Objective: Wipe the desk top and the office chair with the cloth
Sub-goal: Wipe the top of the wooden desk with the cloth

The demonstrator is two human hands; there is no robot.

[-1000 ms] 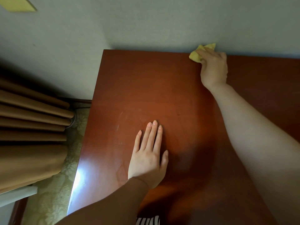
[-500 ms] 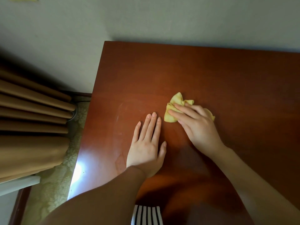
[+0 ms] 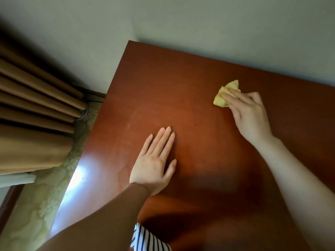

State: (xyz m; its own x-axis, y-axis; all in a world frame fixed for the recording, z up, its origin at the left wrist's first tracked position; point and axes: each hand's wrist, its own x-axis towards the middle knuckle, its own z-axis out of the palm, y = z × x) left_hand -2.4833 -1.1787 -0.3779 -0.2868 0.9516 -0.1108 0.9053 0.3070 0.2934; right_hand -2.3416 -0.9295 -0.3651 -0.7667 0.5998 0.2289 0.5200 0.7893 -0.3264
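Yellow cloth [image 3: 226,95] is sited at about 2 o'clock on the bench [image 3: 181,84], short of the far edge at the wall [image 3: 181,24]. It is bunched into a small wad and gripped by the right hand [image 3: 251,116], with the index finger laid across the top and the other fingers curled behind. The left hand [image 3: 154,160] is laid flat at about 7 o'clock, fingers straight and together, nothing held.

Step judged: bench wipe in progress. The office chair is not in view, so that half is taken as not done.

Risks:
- The contact patch is small because the cloth is wadded, so unwiped strips are likely between passes.
- Faint smears [image 3: 129,124] at 10 o'clock of the left hand could be missed, as could the area covered by the left palm unless it is lifted.
- At the 9 o'clock edge, above the carpet [image 3: 45,205], the wad could be pushed off if a stroke is overrun.
- Knuckles could be knocked on the wall on a long 12 o'clock stroke.
- Glare at 8 o'clock hides the surface condition there.
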